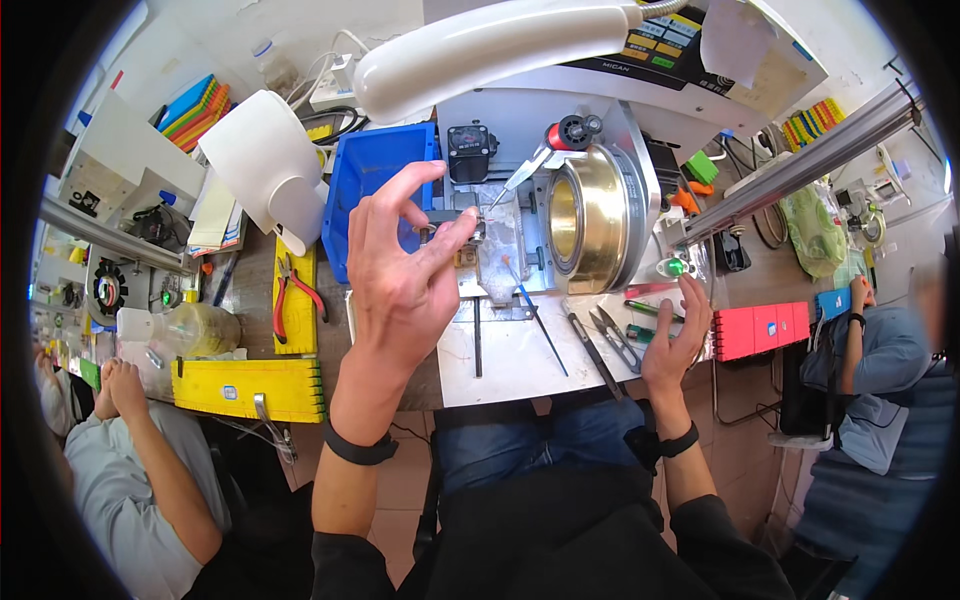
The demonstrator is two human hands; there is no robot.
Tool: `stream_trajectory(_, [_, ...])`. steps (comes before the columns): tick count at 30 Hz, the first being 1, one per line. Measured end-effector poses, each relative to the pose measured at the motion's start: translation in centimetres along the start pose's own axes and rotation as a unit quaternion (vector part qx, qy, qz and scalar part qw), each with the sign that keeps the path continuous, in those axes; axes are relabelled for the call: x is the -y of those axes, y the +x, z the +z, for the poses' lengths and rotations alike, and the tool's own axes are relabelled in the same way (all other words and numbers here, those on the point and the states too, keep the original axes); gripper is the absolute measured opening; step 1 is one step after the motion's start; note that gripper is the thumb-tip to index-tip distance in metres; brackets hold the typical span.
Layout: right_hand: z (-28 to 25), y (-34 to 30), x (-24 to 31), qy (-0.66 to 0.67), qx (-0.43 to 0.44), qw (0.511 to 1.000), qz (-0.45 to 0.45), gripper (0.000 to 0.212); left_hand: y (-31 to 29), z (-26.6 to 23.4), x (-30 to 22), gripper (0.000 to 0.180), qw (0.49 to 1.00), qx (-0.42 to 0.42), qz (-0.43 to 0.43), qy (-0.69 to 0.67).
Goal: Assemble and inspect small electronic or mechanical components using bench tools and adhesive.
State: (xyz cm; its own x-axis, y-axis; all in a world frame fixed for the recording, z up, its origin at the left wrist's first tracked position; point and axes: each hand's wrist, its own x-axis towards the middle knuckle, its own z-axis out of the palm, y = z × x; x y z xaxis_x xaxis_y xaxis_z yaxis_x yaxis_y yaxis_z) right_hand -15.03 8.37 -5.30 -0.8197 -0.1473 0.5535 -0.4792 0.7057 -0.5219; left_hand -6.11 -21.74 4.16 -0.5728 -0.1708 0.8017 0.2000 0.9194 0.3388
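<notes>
My left hand [405, 280] is raised in front of a small metal fixture [470, 225], thumb and index finger apart, with nothing visible between them. Part of the fixture is hidden behind this hand. My right hand [675, 345] hovers over or rests at the right front of the white work surface [475, 385]; its fingers are spread and empty. Beside it lie scissors-like snips [615, 340], dark tweezers [592, 350] and a green-handled tool [650, 308]. A thin blue rod [541, 328] lies in front of the fixture. Right of the fixture stands a large brass-coloured wheel [590, 220].
A white lamp [500, 50] hangs across the top. Behind my left hand stands a blue bin [375, 160]. Red-handled pliers [292, 295] lie on a yellow strip at left. A red block [762, 330] sits at right. Other people's hands [122, 390] show at both sides.
</notes>
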Motion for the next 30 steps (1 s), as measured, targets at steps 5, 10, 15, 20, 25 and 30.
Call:
stream_trajectory(5, [-0.1,0.0,0.0,0.007,0.003,1.000,-0.005,0.034,-0.3,-0.2,0.0,0.043,1.000,0.012,-0.017,-0.003])
stream_trajectory(10, [-0.1,-0.1,0.1,0.013,0.005,1.000,0.002,0.034,-0.3,-0.4,-0.2,0.041,0.999,0.029,-0.030,0.000])
stream_trajectory(15, [0.0,-0.1,-0.4,0.006,0.004,1.000,-0.009,0.034,-0.4,-0.3,-0.2,0.040,0.999,0.026,-0.040,-0.007])
stream_trajectory(20, [-0.1,0.0,-0.5,-0.001,-0.004,1.000,-0.023,0.033,-0.1,-0.4,-0.4,0.037,0.998,0.034,-0.056,-0.012])
stream_trajectory(25, [-0.3,-0.2,-0.1,0.039,0.001,0.999,0.015,0.033,0.1,-1.5,-0.1,0.021,0.994,0.037,-0.100,0.021])
stream_trajectory(30, [-1.5,-0.4,-0.1,0.063,-0.064,0.995,-0.036,0.027,0.7,-1.6,-0.2,0.009,0.989,0.064,-0.136,-0.012])
